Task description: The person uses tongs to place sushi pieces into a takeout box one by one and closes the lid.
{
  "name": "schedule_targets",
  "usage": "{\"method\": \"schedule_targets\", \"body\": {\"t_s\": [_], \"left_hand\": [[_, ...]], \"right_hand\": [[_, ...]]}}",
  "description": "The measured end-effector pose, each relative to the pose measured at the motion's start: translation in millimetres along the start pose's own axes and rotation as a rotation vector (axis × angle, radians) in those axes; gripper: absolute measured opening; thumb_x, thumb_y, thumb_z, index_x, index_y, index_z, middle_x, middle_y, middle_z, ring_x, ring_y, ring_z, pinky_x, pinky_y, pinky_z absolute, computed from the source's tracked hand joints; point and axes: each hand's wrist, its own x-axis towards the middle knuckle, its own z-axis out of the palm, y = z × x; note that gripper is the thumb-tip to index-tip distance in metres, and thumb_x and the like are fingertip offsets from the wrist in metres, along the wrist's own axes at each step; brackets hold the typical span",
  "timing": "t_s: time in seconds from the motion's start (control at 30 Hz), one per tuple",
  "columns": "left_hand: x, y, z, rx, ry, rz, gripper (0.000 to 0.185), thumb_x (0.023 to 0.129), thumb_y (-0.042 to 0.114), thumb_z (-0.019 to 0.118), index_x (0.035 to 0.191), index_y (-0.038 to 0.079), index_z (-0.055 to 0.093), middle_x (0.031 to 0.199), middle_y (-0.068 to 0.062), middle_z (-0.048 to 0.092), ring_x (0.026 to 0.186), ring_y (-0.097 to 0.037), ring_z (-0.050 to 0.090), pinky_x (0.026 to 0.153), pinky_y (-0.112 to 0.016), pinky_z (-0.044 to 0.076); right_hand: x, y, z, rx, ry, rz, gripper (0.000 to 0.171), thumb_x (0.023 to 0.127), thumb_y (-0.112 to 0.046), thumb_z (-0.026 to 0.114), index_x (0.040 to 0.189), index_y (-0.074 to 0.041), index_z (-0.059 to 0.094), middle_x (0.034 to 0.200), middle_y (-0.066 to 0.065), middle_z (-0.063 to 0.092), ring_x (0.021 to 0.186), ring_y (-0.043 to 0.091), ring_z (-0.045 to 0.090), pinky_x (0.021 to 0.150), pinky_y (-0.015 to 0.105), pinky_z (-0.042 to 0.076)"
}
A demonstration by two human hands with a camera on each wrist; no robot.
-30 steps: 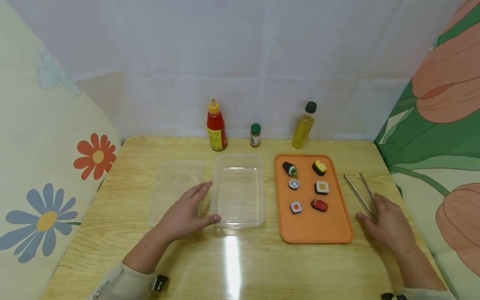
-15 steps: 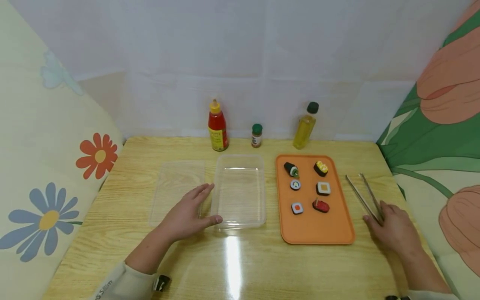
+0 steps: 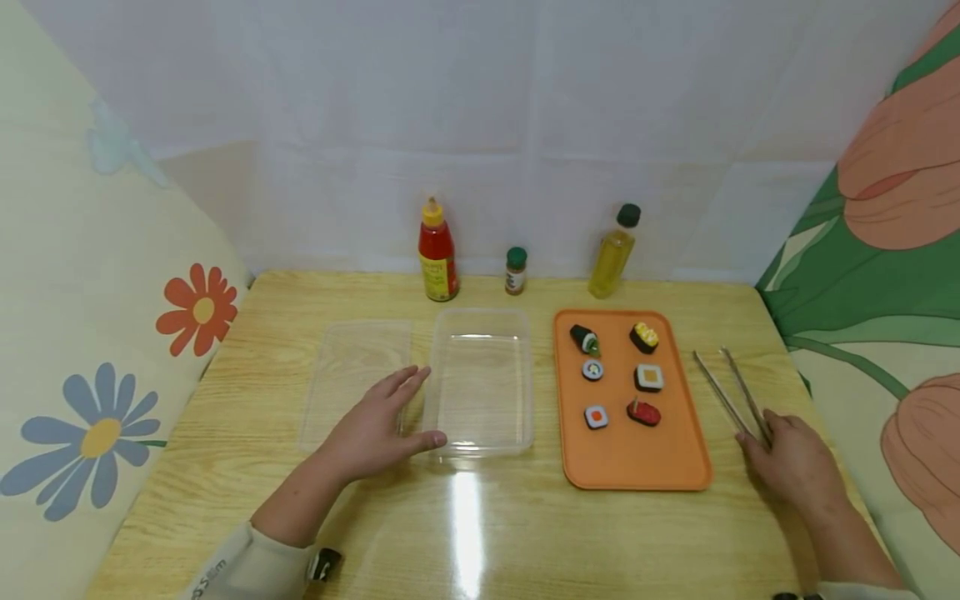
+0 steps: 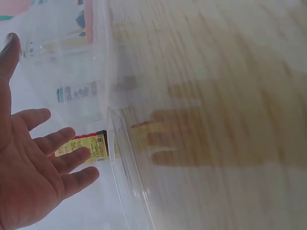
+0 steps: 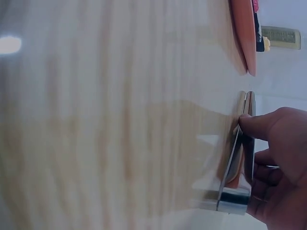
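Note:
On the right of the table in the head view, my right hand [image 3: 798, 462] grips metal tongs [image 3: 741, 412] near their joined end. Its thumb [image 5: 256, 125] presses one arm in the right wrist view, and the other fingers curl at the far side. The tongs' arms stand apart and point away from me. My left hand [image 3: 375, 433] holds nothing; its fingers are loosely spread beside a clear plastic container [image 3: 480, 446], thumb at the near left corner. Whether it touches the rim I cannot tell. Partly under that hand lies a clear flat lid [image 3: 356, 354].
An orange tray [image 3: 637, 467] between container and tongs bears several toy sushi pieces, among them a red one [image 3: 645, 413] and a yellow-topped one [image 3: 644, 337]. Along the back stand a red sauce bottle [image 3: 438, 262], a green-capped spice jar [image 3: 515, 272] and an oil bottle [image 3: 612, 260].
My right hand has slid slightly right and towards me along the tongs, its thumb now on them. The tongs have barely moved. The left hand has stayed in place.

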Motion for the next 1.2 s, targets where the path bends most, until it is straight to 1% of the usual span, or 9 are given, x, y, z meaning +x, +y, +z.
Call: {"method": "schedule_targets", "body": {"t_s": [0.27,0.53,0.73,0.93,1.07,1.2], "left_hand": [[0.5,0.1,-0.7,0.015,-0.006,-0.007,0.111,0.082,0.082,0.064,0.166,0.018,0.029,0.167,-0.016,0.029,0.150,-0.046,0.030,0.110,-0.069,0.037],[0.8,0.0,-1.0,0.017,-0.008,-0.009,0.111,0.082,0.083,0.063,0.166,0.018,0.029,0.167,-0.017,0.029,0.150,-0.047,0.030,0.110,-0.069,0.037],[0.6,0.5,-0.9,0.018,-0.010,-0.011,0.111,0.082,0.083,0.063,0.166,0.019,0.029,0.167,-0.017,0.028,0.150,-0.047,0.030,0.110,-0.069,0.037],[1.0,-0.4,0.0,0.023,-0.007,-0.006,0.110,0.083,0.082,0.064,0.166,0.018,0.029,0.167,-0.017,0.028,0.150,-0.046,0.030,0.111,-0.069,0.037],[1.4,-1.5,0.8,0.023,-0.006,-0.003,0.109,0.083,0.081,0.064,0.166,0.018,0.029,0.167,-0.017,0.028,0.150,-0.046,0.030,0.111,-0.069,0.037],[1.2,-1.9,1.1,0.020,-0.007,-0.004,0.109,0.083,0.081,0.064,0.166,0.019,0.028,0.168,-0.017,0.028,0.150,-0.046,0.030,0.111,-0.069,0.037]], "right_hand": [[-1.4,-1.1,-1.8,0.003,0.041,-0.009,0.058,0.100,-0.023,0.065,0.129,0.026,0.052,0.116,0.045,0.056,0.103,0.062,0.056,0.087,0.069,0.047],[-4.3,-2.9,-5.3,-0.003,0.067,0.017,0.060,0.102,-0.026,0.061,0.130,0.025,0.052,0.118,0.045,0.055,0.105,0.062,0.055,0.088,0.069,0.047],[-5.7,-2.7,-8.1,0.010,0.093,0.021,0.060,0.102,-0.028,0.060,0.131,0.025,0.052,0.119,0.045,0.055,0.107,0.061,0.053,0.089,0.069,0.045],[-7.2,-4.8,-10.9,0.013,0.098,0.029,0.060,0.103,-0.029,0.059,0.133,0.024,0.051,0.122,0.044,0.053,0.108,0.061,0.053,0.088,0.070,0.045],[-7.5,-7.8,-13.9,0.003,0.112,0.012,0.059,0.103,-0.028,0.060,0.133,0.022,0.052,0.122,0.044,0.053,0.108,0.062,0.054,0.087,0.071,0.045],[-8.6,-11.6,-16.1,0.009,0.139,-0.022,0.058,0.103,-0.027,0.062,0.133,0.021,0.053,0.122,0.043,0.054,0.106,0.061,0.055,0.085,0.072,0.045]]}}
